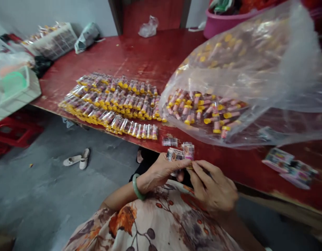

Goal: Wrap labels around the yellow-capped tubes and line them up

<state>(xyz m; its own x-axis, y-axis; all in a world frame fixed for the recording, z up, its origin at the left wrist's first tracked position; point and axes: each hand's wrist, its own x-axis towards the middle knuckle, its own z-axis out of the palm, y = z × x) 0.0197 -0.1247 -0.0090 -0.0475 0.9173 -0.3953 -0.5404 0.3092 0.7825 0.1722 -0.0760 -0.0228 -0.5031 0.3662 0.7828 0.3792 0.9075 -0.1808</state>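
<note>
My left hand (161, 169) is closed around a small stack of printed plastic labels (174, 153) at the table's front edge. Beside the stack, a small clear tube with a printed sleeve (188, 150) stands upright between both hands, my left thumb across its lower part. My right hand (214, 183) pinches the bottom end of this tube, and its fingertips partly hide that end. Just beyond, a few loose labels (169, 141) lie on the red table. Sleeved tubes with yellow caps (119, 99) lie in stacked rows to the left.
A large clear plastic bag (255, 80) spills yellow-capped tubes (200, 108) with pink contents. Label bundles (278, 159) lie at the right edge. Around the red table (150, 52) are a pink basin (215, 22), a white crate (55, 42), and a pale basket (20, 92) at left.
</note>
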